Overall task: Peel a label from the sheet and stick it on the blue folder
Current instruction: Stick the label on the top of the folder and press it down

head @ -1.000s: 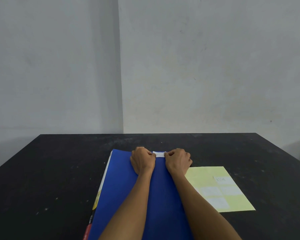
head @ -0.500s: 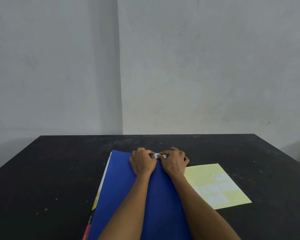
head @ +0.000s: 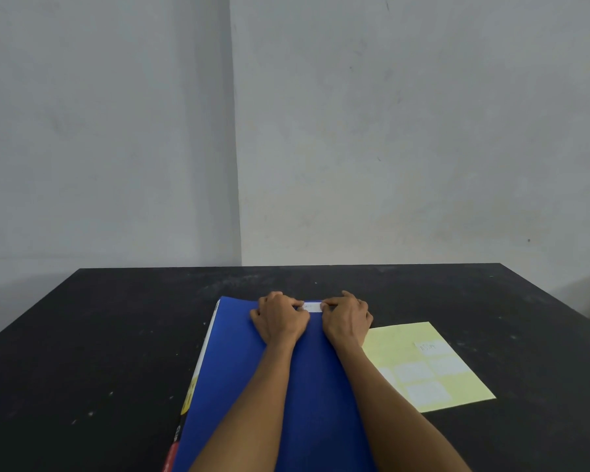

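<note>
Head view, the only one: the blue folder (head: 239,362) lies flat on the black table (head: 82,335), its long side running from the person out toward 12 o'clock, so the far end of the cover is an easy reach for both arms. The white label (head: 312,307) sits there, close to the folder's far edge and about midway across it, lying flat against the cover. The left hand (head: 280,318) is at the label's 9 o'clock end and the right hand (head: 346,318) at its 3 o'clock end; both are curled narrow, fingers bent down, fingertips on or just at the label's two short ends. Neither seems to grip anything; they look to be pressing rather than pinching, though the exact contact under the knuckles is hidden. Working from both ends probably keeps the label straight and lets it be rubbed down without a wrinkle. Both forearms lie over the cover, which likely also holds the folder from sliding. The yellow sheet (head: 399,338) rests at 3 to 4 o'clock of the folder, touching or just beside its right edge, out of the way; a few pale labels remain on it. In my judgement the sticking is nearly done, with only final smoothing left.
</note>
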